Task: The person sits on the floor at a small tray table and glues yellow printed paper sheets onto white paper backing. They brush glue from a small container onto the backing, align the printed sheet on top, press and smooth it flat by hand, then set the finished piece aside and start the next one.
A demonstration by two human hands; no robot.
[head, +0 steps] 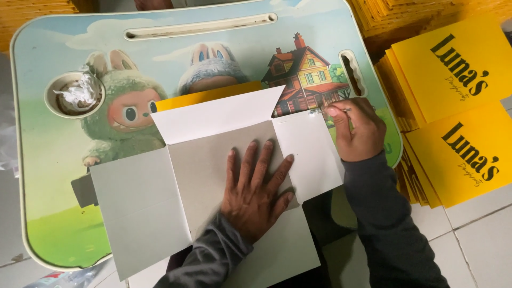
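A flat cardboard box blank (138, 202), grey-white on the upturned side and yellow underneath, lies unfolded on a small lap table (48, 160) printed with cartoon animals and a house. My left hand (256, 186) presses flat on the blank's middle panel, fingers spread. My right hand (357, 130) rests at the blank's right flap near its upper corner, fingers curled around a thin stick-like tool whose tip points left.
Stacks of flat yellow box blanks with black lettering (453, 106) lie on the tiled floor to the right. More yellow sheets (405, 13) are piled at the top right. A round cup recess (74, 95) in the table holds crumpled white material.
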